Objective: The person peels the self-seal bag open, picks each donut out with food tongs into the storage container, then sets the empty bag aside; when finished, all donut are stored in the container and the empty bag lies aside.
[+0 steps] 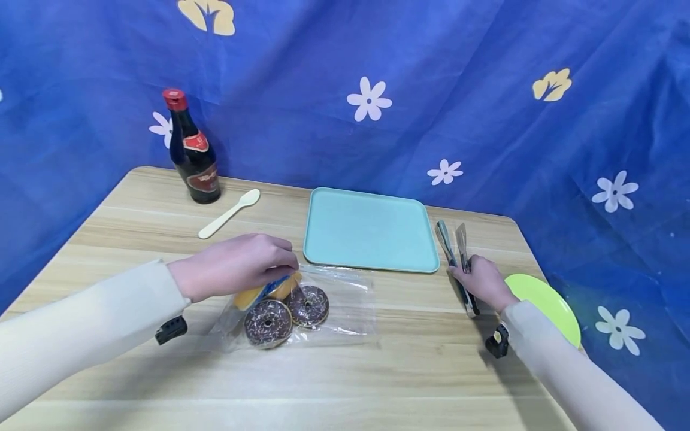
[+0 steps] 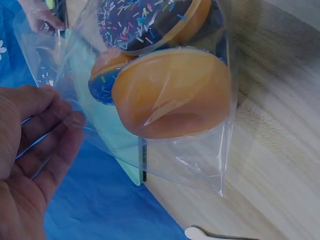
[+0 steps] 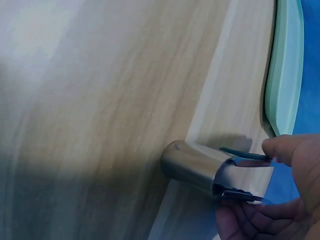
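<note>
My left hand (image 1: 239,266) pinches the upper edge of a clear plastic bag (image 1: 350,308); the left wrist view shows thumb and fingertips together on the film. Inside the bag are doughnuts: chocolate ones with sprinkles (image 1: 268,323), and one with blue icing (image 2: 102,87) partly behind a golden-brown doughnut (image 2: 172,95). On the right, my right hand (image 1: 487,281) holds metal tongs (image 1: 445,236) by their two arms. The right wrist view shows the thumb on one arm and fingers on the other, with the bent metal end (image 3: 192,165) close over the table.
A light blue tray (image 1: 372,230) lies at the back middle, left of the tongs. A green plate (image 1: 550,305) sits at the right edge, partly behind the right forearm. At the back left stand a dark red-capped bottle (image 1: 196,158) and, beside it, a cream spoon (image 1: 229,214).
</note>
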The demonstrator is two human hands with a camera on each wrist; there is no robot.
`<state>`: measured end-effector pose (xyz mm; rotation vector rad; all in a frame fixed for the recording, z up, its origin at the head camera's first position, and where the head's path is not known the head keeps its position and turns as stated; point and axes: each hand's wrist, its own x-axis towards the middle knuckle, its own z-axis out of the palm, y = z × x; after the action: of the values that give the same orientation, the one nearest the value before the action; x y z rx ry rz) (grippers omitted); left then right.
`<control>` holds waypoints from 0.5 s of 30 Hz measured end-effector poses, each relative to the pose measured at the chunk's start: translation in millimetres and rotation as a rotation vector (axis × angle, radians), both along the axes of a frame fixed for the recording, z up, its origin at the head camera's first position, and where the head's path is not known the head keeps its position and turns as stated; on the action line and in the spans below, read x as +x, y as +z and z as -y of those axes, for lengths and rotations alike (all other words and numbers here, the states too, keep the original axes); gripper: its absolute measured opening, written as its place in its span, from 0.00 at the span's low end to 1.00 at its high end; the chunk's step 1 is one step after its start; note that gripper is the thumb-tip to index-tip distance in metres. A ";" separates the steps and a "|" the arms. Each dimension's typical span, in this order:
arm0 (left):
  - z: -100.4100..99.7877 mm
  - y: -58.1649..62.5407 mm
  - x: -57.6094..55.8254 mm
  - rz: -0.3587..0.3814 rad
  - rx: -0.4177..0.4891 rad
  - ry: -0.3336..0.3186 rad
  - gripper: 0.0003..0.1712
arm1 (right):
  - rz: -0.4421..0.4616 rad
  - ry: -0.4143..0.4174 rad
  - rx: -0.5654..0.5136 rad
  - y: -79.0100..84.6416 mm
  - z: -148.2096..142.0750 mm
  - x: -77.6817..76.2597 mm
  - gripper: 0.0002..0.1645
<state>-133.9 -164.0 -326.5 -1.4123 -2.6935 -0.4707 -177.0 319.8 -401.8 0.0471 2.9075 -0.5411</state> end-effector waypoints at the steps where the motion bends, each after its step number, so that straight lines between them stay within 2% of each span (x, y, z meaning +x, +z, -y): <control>1: 0.0 -0.3 -0.2 0.000 0.002 0.001 0.06 | 0.008 -0.012 -0.008 -0.4 -0.4 -1.3 0.25; 8: 1.6 -0.5 -1.2 0.014 0.006 0.010 0.07 | 0.019 -0.056 -0.046 -4.5 -1.8 -6.2 0.24; 15: -0.8 -0.5 -4.1 0.009 0.005 0.003 0.07 | -0.028 -0.102 -0.079 -1.2 -6.3 0.2 0.24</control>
<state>-138.0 -163.2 -327.0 -1.4079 -2.6991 -0.4852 -176.8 326.1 -403.0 0.1793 2.9199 -0.6785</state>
